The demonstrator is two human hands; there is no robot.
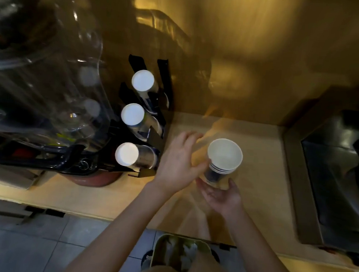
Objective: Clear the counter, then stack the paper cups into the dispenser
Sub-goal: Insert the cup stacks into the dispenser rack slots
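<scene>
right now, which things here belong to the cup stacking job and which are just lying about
Job: stack of paper cups, held by the right hand, left hand open beside it; black cup dispenser, three rows loaded.
Lying about: clear plastic containers, sink, bin on the floor.

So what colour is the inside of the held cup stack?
Plain white; the cup stack is seen best in the head view.
</scene>
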